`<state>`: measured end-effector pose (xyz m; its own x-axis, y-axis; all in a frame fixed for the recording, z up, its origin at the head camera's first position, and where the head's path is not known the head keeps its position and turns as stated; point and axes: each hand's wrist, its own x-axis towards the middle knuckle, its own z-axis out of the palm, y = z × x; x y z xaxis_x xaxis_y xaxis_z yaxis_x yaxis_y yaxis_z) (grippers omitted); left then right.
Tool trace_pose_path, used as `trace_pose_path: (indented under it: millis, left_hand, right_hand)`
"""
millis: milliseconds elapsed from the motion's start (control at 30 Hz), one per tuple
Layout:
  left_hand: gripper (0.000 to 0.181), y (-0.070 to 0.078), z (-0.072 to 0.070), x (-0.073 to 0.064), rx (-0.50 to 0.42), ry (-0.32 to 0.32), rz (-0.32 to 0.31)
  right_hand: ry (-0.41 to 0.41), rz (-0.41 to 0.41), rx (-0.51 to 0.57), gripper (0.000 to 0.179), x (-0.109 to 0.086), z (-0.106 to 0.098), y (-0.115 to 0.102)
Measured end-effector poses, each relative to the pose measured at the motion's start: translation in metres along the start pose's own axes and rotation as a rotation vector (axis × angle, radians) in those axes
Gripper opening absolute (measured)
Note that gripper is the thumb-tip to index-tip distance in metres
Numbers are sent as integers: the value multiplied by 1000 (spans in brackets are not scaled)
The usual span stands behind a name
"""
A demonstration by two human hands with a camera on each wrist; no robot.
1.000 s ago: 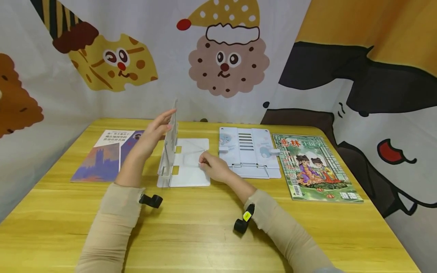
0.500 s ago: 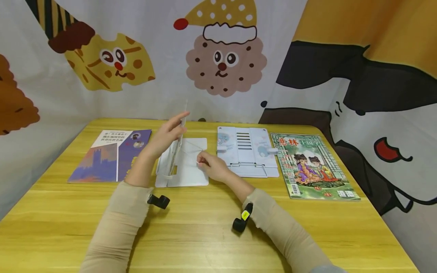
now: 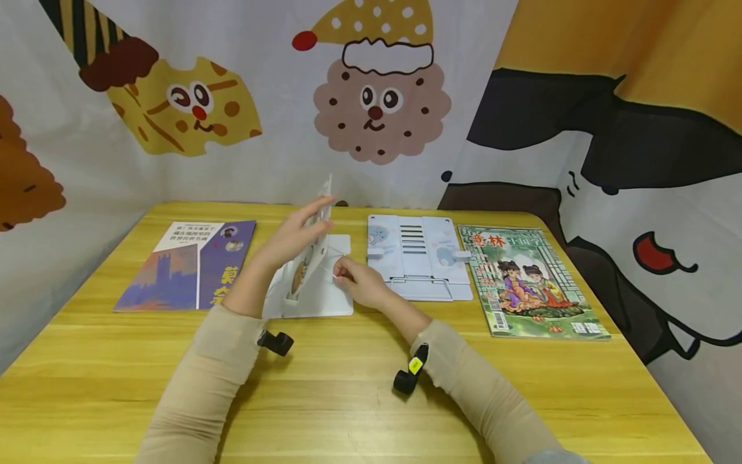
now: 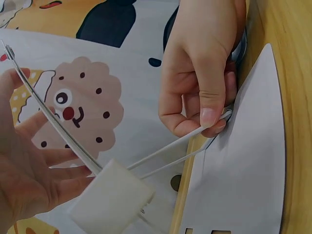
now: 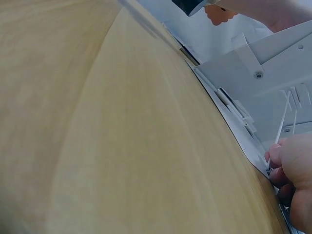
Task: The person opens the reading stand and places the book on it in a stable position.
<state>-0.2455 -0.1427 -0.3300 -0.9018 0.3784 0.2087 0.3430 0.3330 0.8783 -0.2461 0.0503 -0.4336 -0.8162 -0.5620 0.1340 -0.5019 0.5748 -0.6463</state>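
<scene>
A folding book stand has its white base plate (image 3: 330, 299) flat on the table and its printed panel (image 3: 311, 261) raised, leaning to the right over the base. My left hand (image 3: 292, 240) rests on the panel's left side, fingers extended and spread along it. Low on the right, my right hand (image 3: 361, 283) pinches the bent end of the stand's wire prop (image 4: 170, 146) between thumb and curled fingers, right at the base plate's edge. From the right wrist view, the prop's other end reaches slots in the panel's underside (image 5: 273, 92).
A second, pale blue book stand (image 3: 416, 263) lies folded flat right of my right hand. Farther right is a green illustrated magazine (image 3: 539, 283). A purple book (image 3: 174, 277) lies at the left. Behind the wooden table (image 3: 342, 386) hangs a cartoon-printed curtain (image 3: 278, 174).
My left hand has moved right, tilting the panel from nearly upright to a rightward lean over the base. The right hand has stayed almost in place, pinching the wire prop.
</scene>
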Motion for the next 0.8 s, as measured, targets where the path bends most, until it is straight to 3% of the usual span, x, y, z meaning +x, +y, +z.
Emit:
trace_pose_path:
  millis: [233, 433, 600, 800]
  left_hand:
    - [52, 3, 3, 1, 8, -2, 11]
    - [54, 3, -1, 2, 45, -57, 3]
    - [53, 5, -11, 8, 73, -85, 0]
    - [56, 5, -24, 29, 94, -41, -10]
  right_hand:
    - [4, 5, 14, 4, 1, -1, 0]
    - [48, 22, 116, 10, -6, -2, -2]
    - [163, -28, 222, 26, -17, -5, -10]
    - [340, -138, 300, 35, -30, -7, -29]
